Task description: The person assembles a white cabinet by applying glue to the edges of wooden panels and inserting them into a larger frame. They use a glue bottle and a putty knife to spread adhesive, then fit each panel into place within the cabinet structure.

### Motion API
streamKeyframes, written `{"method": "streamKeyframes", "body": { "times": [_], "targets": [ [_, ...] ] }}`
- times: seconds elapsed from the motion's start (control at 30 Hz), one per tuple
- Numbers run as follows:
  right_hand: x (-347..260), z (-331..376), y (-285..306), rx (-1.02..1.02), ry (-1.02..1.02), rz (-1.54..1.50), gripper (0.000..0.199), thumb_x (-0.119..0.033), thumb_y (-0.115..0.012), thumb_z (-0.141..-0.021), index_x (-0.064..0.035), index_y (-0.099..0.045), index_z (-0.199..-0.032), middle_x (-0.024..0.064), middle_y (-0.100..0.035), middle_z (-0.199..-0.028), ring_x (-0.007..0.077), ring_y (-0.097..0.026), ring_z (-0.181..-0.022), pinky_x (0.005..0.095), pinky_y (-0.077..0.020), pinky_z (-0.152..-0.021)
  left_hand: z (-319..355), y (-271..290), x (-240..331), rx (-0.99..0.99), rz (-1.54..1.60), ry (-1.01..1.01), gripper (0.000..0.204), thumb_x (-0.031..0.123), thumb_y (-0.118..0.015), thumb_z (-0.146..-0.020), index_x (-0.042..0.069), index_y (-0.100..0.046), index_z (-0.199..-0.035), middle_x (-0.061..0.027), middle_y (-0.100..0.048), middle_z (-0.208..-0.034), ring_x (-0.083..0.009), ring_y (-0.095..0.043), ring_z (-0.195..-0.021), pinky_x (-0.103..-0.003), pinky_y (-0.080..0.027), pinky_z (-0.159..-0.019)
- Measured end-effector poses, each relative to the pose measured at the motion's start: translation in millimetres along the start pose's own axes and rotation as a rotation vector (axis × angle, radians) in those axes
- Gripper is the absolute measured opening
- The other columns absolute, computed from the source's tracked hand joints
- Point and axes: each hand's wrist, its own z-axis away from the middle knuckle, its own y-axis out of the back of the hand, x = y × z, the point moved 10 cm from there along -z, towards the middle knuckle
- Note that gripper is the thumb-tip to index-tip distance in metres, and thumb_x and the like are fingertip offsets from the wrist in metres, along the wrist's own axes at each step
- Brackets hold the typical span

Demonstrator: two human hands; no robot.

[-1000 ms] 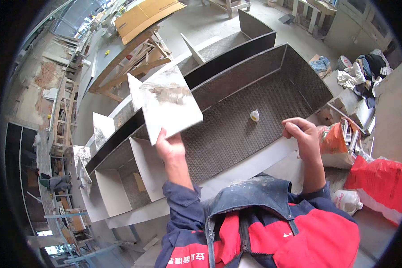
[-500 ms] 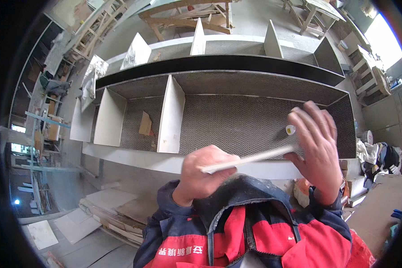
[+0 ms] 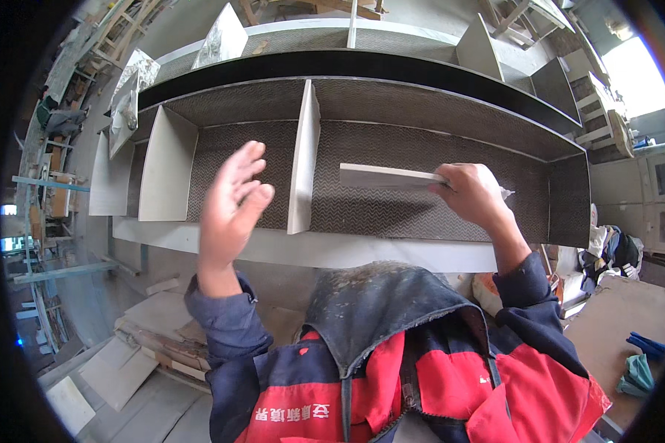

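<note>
A thin, pale flat panel [image 3: 388, 177] is gripped at its right end by my right hand [image 3: 479, 193], fingers closed round it. It hovers nearly level over a long, shallow case [image 3: 428, 218] lined with dark zigzag-patterned sheet. My left hand [image 3: 230, 210] is open and holds nothing, fingers stretched up over the case's left part. Between my hands stands a white upright divider [image 3: 304, 159]; further left is another divider [image 3: 167, 166]. Something small and white [image 3: 505, 193] shows behind my right hand, mostly hidden.
Beyond a black long side wall [image 3: 362, 70] lies a second case with pale dividers [image 3: 480, 48]. Foil-like wrapping [image 3: 131, 88] covers a far-left corner. Stacked boards [image 3: 159, 325] lie at lower left. At right are a brown board surface [image 3: 613, 317] and blue-green gloves [image 3: 635, 375].
The panel has passed from my left hand to my right and moved forward over the case. My left hand has let go and moved left, opening. The view has shifted.
</note>
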Motion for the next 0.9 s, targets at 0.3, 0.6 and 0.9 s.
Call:
{"method": "streamKeyframes", "body": {
  "times": [0.3, 0.6, 0.9],
  "targets": [
    [-17.2, -42.1, -32.2, -0.018, -0.003, 0.015, 0.018, -0.024, -0.072, -0.091, -0.0063, -0.072, -0.094, 0.0145, -0.069, -0.078, 0.0323, -0.07, -0.076, 0.0424, -0.0545, -0.07, -14.4, -47.9, -89.2, -0.227, 0.132, 0.178, 0.087, 0.03, -0.076, -0.091, -0.003, -0.029, -0.156, -0.0295, -0.039, -0.155, -0.0397, -0.04, -0.144, -0.047, -0.037, -0.116],
    [-25.6, -49.4, -43.5, 0.001, 0.017, 0.039, 0.016, -0.022, -0.075, -0.089, -0.0061, -0.072, -0.093, 0.0127, -0.069, -0.077, 0.0306, -0.07, -0.074, 0.0409, -0.0549, -0.069, -29.8, -50.3, -91.2, -0.313, -0.063, 0.082, 0.085, 0.026, -0.071, -0.088, -0.005, -0.031, -0.155, -0.0261, -0.042, -0.155, -0.0331, -0.039, -0.146, -0.04, -0.029, -0.12],
    [-25.7, -57.5, -51.3, -0.04, -0.018, 0.002, 0.02, -0.026, -0.072, -0.09, -0.0071, -0.071, -0.093, 0.0152, -0.07, -0.08, 0.0342, -0.071, -0.078, 0.0445, -0.0557, -0.072, -33.5, -53.4, -111.1, -0.336, 0.063, 0.145, 0.084, 0.021, -0.069, -0.086, -0.008, -0.029, -0.155, -0.0257, -0.04, -0.156, -0.0321, -0.037, -0.148, -0.04, -0.027, -0.121]
  ]
}}
